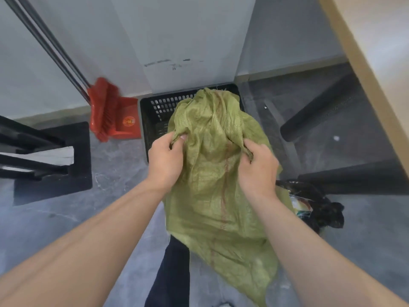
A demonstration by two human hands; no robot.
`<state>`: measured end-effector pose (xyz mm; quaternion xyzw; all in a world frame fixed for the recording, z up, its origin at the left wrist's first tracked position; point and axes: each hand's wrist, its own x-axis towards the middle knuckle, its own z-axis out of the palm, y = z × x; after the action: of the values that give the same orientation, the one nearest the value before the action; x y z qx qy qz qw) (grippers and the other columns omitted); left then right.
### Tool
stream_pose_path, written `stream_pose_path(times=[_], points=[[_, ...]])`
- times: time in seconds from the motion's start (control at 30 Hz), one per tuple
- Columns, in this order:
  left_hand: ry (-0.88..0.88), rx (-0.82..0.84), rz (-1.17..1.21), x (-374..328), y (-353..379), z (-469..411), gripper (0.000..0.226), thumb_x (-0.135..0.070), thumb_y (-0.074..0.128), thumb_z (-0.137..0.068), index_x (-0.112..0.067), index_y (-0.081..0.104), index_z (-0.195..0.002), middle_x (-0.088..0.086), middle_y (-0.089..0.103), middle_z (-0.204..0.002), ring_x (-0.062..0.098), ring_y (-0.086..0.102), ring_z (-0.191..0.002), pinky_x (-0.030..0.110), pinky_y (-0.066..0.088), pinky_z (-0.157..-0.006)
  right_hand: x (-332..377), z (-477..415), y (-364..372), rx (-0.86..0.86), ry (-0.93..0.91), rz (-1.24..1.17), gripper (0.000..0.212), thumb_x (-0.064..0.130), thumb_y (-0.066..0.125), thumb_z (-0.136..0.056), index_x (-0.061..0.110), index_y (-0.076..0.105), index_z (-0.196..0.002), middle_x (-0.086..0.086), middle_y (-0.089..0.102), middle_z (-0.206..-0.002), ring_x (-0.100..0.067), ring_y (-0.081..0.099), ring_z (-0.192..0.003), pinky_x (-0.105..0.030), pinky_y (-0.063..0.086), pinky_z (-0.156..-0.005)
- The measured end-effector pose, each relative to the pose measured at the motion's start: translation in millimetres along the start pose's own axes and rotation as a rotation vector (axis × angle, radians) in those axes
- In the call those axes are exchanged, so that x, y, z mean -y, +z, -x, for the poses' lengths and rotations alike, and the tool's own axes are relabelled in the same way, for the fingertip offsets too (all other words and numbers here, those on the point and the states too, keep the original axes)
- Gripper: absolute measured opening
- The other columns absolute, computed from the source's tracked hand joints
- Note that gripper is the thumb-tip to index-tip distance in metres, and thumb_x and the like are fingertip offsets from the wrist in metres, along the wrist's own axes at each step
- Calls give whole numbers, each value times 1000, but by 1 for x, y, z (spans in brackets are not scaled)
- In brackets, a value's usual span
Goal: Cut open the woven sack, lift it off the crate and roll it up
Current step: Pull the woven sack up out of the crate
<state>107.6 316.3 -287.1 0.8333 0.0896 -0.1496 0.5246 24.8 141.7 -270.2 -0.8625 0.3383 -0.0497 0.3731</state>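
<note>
A limp green woven sack [212,173] with a faded red stripe hangs in front of me, held up in the air. Its far end droops over the black perforated plastic crate [155,111] that stands on the floor against the wall. Its near end trails down toward my legs. My left hand [164,158] pinches a fold on the sack's left edge. My right hand [257,167] grips a bunched fold on its right edge. Much of the crate is hidden behind the sack.
A red broom and dustpan [112,116] lean against the wall left of the crate. A black stand base [53,160] lies at left. Black table legs [321,111] and a black rubbish bag [314,204] sit at right, under a wooden tabletop [376,63].
</note>
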Motion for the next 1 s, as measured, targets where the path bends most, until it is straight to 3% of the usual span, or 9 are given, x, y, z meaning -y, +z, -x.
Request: stream_pose_path(times=[0.17, 0.23, 0.37, 0.57, 0.67, 0.77, 0.83, 0.9, 1.0], points=[[-113, 29, -18, -15, 4, -81, 38, -48, 53, -95, -16, 73, -90, 10, 77, -95, 36, 71, -95, 51, 58, -90, 37, -75, 27, 111, 29, 83, 38, 4, 53, -98, 22, 73, -126, -2, 71, -120, -25, 64, -113, -32, 50, -91], [-153, -2, -27, -12, 3, -113, 36, -47, 56, -97, -16, 72, -88, 10, 76, -92, 36, 70, -90, 51, 58, -87, 50, -100, 45, 167, 31, 62, 30, 5, 53, -96, 23, 77, -103, 0, 74, -101, -25, 68, -96, -35, 56, -80], [-239, -45, -26, 2, 2, -179, 46, -54, 57, -86, -9, 68, -86, 8, 71, -77, 29, 67, -75, 56, 59, -86, 71, -153, 83, 226, 121, 119, 24, 13, 56, -98, 16, 65, -76, -3, 68, -82, -29, 63, -81, -33, 48, -65], [-342, -34, -111, 16, -3, -237, 37, -40, 52, -104, -17, 67, -78, 6, 69, -83, 33, 67, -90, 52, 55, -93, 83, -214, 117, 308, 220, 90, 20, 21, 60, -100, 13, 70, -85, -6, 67, -87, -26, 57, -82, -27, 38, -69], [-391, 48, -160, 20, 0, -259, 37, -39, 44, -108, -14, 68, -119, 13, 71, -120, 37, 64, -118, 50, 49, -107, 89, -245, 131, 349, 248, 107, 19, 23, 63, -99, 9, 72, -91, -4, 65, -84, -24, 56, -82, -27, 39, -70], [-418, 63, -170, 18, -1, -267, 75, -57, 47, -100, -23, 27, -164, 7, 46, -161, 31, 44, -147, 45, 34, -122, 93, -264, 148, 387, 295, 56, 21, 29, 66, -97, 10, 74, -97, -4, 70, -89, -26, 65, -82, -28, 46, -67], [-406, 89, -184, 17, -3, -268, 84, -67, 47, -94, -31, 20, -165, 6, 38, -165, 28, 38, -151, 44, 29, -125, 97, -269, 155, 436, 325, 29, 20, 34, 69, -94, 14, 73, -97, -3, 73, -91, -24, 69, -82, -27, 49, -63], [-399, 152, -282, 13, -5, -262, 67, -57, 47, -102, -37, 27, -163, 11, 32, -165, 29, 36, -151, 37, 28, -123, 101, -269, 158, 500, 281, 35, 19, 36, 71, -90, 19, 72, -100, 2, 72, -93, -21, 69, -87, -27, 50, -67], [-420, 220, -267, 17, -4, -253, 63, -50, 54, -99, -40, 37, -159, 12, 36, -162, 31, 43, -145, 37, 35, -119, 108, -267, 156, 594, 105, 93, 36, 32, 67, -93, 18, 66, -126, 5, 65, -111, -13, 58, -101, -22, 44, -82]])
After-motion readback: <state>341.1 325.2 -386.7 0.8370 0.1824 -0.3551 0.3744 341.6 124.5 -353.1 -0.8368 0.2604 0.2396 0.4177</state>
